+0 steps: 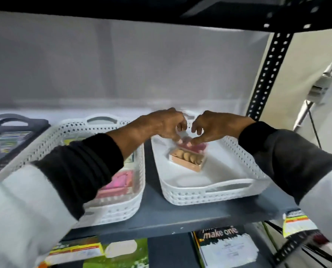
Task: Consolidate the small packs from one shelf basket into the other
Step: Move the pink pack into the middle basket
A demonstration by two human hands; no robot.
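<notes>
Two white perforated baskets stand side by side on a grey shelf. The right basket [238, 151] holds a small clear pack of round brown biscuits [188, 158] with a pink pack [198, 146] just behind it. Both hands reach into this basket. My left hand [161, 124] and my right hand [215, 126] curl their fingertips onto the far end of the pink pack; blur hides how firm the grip is. The left basket [95, 128] holds a pink pack [120, 180] and other packs, partly hidden by my left sleeve.
A dark basket [16, 136] with coloured packs sits at the far left. The black perforated shelf post [267, 74] rises on the right. The upper shelf hangs close overhead. Books and boxes [225, 246] lie on the shelf below.
</notes>
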